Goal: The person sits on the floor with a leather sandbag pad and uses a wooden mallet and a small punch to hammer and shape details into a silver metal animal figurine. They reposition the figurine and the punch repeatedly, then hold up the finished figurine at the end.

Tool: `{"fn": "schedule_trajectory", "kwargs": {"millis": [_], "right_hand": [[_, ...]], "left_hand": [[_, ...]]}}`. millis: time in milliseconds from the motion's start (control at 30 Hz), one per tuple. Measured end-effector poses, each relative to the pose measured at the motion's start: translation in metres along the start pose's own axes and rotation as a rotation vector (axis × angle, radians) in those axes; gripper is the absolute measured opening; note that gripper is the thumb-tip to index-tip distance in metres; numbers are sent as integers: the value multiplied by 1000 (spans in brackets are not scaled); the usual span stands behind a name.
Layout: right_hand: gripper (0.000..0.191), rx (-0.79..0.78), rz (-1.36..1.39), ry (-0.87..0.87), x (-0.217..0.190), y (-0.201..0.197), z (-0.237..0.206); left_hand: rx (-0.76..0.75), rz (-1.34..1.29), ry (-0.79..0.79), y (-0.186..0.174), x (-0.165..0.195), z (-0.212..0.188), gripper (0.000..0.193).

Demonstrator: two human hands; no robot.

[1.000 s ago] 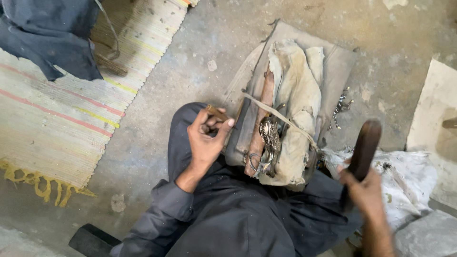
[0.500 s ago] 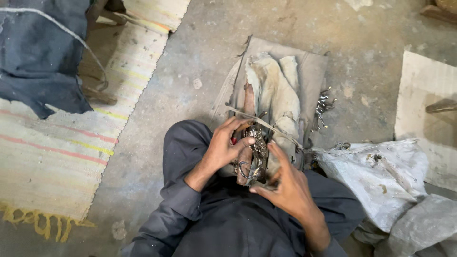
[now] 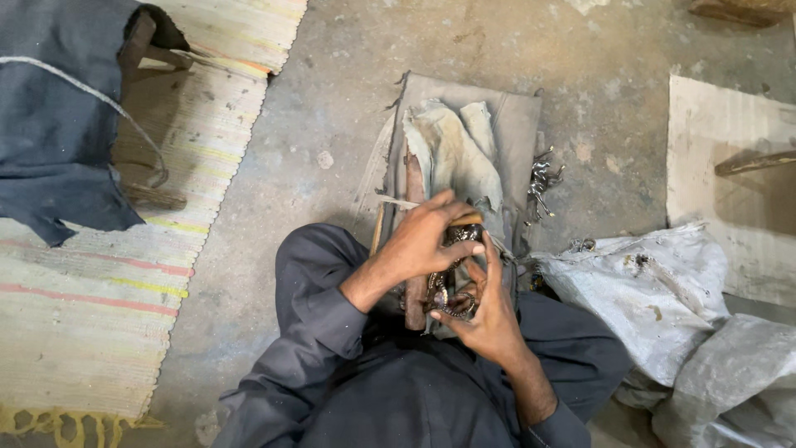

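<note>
Person sits on concrete floor (image 3: 332, 108), legs in dark grey clothing, both hands together over a small dark metal piece (image 3: 452, 282) at centre, just near of a flat board (image 3: 518, 124) draped with pale cloth (image 3: 452, 153).

Left hand (image 3: 419, 241) comes in from the left, fingers curled down over the top of the metal piece, thumb side near a rusty rod (image 3: 413, 249) that runs far-to-near under the hand. Grip narrow, closed on the piece. Right hand (image 3: 489, 311) is below and right of it, fingers pinching the near-right edge, index finger stretched up along its side. Also a closed hold, though how much of the piece sits inside the palm I cannot tell.

Handling judgement: the piece looks like linked or looped metal, so rigid in its parts but likely to flop or shift at the joints; fairly heavy for its size, maybe greasy and a bit slippery. Best held from two sides at the outer rim, as here.

Around: small shiny metal bits (image 3: 543, 178) right of the board, white woven sacks (image 3: 655, 290) at right, striped rug (image 3: 99, 315) at left with dark cloth (image 3: 58, 108) on it, cardboard sheet (image 3: 713, 141) far right.
</note>
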State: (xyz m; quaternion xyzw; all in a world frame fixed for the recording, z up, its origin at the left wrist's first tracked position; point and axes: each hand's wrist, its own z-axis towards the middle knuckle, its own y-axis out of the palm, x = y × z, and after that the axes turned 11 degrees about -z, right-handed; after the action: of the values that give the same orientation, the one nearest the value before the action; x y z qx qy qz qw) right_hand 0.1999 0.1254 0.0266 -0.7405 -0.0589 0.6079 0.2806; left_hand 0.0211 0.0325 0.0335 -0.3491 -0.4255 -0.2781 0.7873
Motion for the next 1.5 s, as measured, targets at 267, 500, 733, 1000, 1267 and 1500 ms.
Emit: {"fn": "schedule_trajectory", "kwargs": {"millis": [267, 500, 733, 1000, 1267, 1500], "right_hand": [[137, -97, -137, 114, -15, -10, 4], [146, -114, -150, 98, -23, -19, 4], [137, 7, -240, -17, -35, -21, -4], [108, 152, 1, -53, 4, -37, -26], [24, 560, -294, 259, 145, -45, -7], [33, 267, -1201, 425, 185, -4, 17]], "left_hand": [[36, -164, -234, -30, -6, -14, 49], [-26, 42, -263, -37, -5, -9, 59], [-32, 39, -255, -28, -1, -13, 61], [130, -128, -295, -29, -5, -29, 36], [192, -896, -442, -24, -7, -25, 32], [194, -797, -452, -15, -11, -14, 37]]}}
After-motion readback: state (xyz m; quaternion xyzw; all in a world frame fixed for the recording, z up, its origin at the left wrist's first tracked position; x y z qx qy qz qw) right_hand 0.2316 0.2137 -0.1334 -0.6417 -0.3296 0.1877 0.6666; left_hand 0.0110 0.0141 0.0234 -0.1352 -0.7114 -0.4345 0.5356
